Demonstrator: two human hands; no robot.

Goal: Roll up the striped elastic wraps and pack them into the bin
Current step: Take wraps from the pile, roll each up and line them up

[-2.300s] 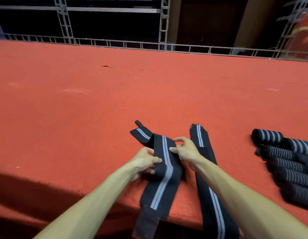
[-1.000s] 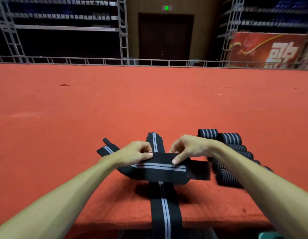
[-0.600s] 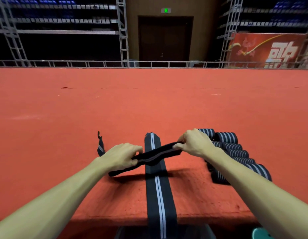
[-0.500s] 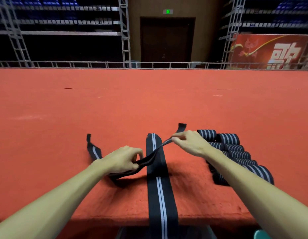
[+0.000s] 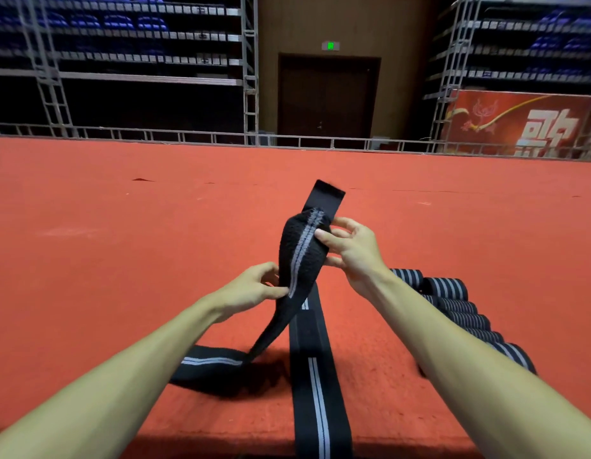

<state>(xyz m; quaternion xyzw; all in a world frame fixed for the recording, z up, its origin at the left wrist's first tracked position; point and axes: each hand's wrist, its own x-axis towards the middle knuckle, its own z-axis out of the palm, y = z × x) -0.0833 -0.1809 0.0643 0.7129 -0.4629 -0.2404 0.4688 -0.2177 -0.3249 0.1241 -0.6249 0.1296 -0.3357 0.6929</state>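
Now: black grey-striped elastic wrap held above flat striped wrap. Right hand pinches top near plain tab; left hand pinches lower edge. Long axis steep, tail trailing left of flat striped wrap. Right hand nearest likely rolling end.

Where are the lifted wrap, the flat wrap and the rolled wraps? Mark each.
lifted wrap (image 5: 300, 256), head view, striped middle.
flat wrap (image 5: 315, 385), head view, double stripe.
rolled wraps (image 5: 448, 288), head view, a far roll's side.
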